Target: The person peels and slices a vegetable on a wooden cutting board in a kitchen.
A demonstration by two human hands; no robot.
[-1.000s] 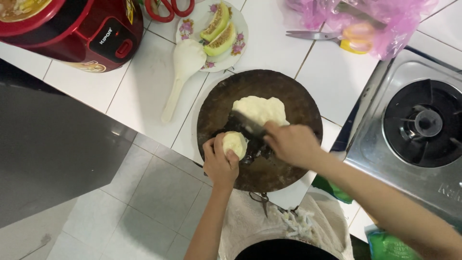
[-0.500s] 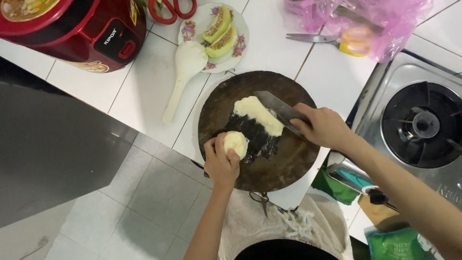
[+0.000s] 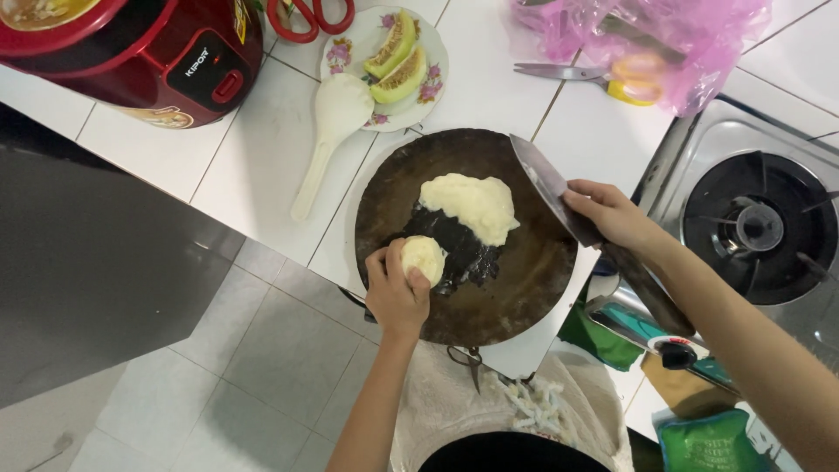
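A round dark wooden chopping board (image 3: 524, 288) lies on the white tiled counter. On it are a pale yellow mashed heap (image 3: 472, 203) and a dark wet patch (image 3: 454, 245). My left hand (image 3: 395, 293) rests at the board's near edge and holds a small pale peeled piece (image 3: 423, 259). My right hand (image 3: 612, 214) grips a large cleaver (image 3: 546, 179) by the handle end, its blade lifted over the board's right rim and tilted away from the heap.
A flowered plate (image 3: 345, 44) with melon slices, a white rice paddle (image 3: 328, 131), a red rice cooker (image 3: 149, 48), red-handled scissors (image 3: 306, 17), yellow-handled scissors (image 3: 603, 79) and a pink plastic bag (image 3: 664, 35) sit behind the board. A gas burner (image 3: 756, 227) is at right.
My right hand has drawn the cleaver from beside my left hand, across the heap, to the board's right rim and lifted it. My left hand stays on the pale piece.
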